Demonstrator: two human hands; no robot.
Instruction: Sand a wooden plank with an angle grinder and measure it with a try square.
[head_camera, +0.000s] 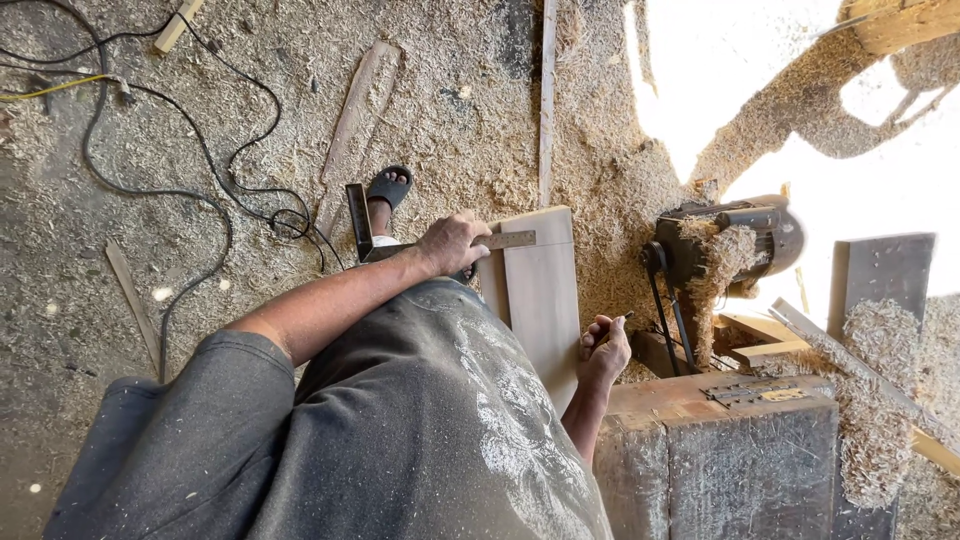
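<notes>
Pressed left hand (452, 243) flat on metal square (500, 240), steadying it across board (540, 300); pinched pencil (612, 322) in right hand (603, 348).

no packages, labels, signs or screens show anywhere in this sawdust-covered workshop view.
</notes>
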